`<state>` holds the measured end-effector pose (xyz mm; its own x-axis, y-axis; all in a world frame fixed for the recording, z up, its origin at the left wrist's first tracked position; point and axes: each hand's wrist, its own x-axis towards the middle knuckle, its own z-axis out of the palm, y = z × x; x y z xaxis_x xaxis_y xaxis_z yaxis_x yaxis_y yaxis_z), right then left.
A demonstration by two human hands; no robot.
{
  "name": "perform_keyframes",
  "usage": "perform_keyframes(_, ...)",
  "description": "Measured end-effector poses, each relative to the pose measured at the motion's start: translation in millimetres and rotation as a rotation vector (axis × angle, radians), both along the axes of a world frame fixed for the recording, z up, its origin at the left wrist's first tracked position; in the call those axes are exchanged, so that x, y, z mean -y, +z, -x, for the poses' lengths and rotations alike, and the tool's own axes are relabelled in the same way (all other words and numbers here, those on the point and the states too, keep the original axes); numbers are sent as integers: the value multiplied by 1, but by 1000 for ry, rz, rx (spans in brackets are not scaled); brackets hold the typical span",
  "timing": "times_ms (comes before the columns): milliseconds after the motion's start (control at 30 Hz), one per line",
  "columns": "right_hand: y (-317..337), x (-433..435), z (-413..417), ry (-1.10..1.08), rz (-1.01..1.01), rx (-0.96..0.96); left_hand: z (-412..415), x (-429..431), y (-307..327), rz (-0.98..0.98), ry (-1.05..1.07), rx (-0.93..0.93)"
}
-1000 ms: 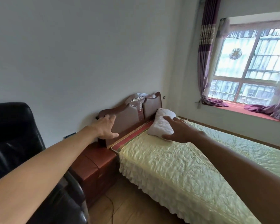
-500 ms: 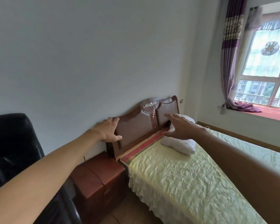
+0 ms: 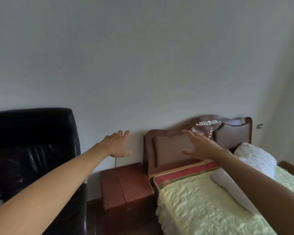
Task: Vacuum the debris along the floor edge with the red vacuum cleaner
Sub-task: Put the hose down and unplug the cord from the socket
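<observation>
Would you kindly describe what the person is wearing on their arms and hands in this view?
Nothing that shows. The left hand and right hand have no gloves. The left forearm and right forearm are uncovered to the frame's edge, with no sleeve. No watch, bracelet or ring can be made out, though the picture is slightly blurred.

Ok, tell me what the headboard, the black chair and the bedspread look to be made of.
Headboard: dark reddish wood frame, glossy, with matte brown padded panels, likely leatherette. Black chair: leather or imitation, shiny highlights on creased cushions. Bedspread: pale green quilted fabric, slight satin sheen, puckered surface with a ruffled edge.
</observation>
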<state>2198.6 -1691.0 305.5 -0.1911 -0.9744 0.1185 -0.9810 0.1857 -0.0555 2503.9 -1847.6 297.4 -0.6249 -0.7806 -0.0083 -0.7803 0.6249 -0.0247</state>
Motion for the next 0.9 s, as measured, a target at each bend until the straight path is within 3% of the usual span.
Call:
perform_keyframes(400,-39,185,-5,236,-79,81,-20,101,-50,-51,237,35)
perform_keyframes(600,-40,279,-18,308,-91,140,-19,168,-68,-66,263,37)
perform_keyframes(900,-96,418,-20,373,-108,246,-17,274,-122,-165,336,75)
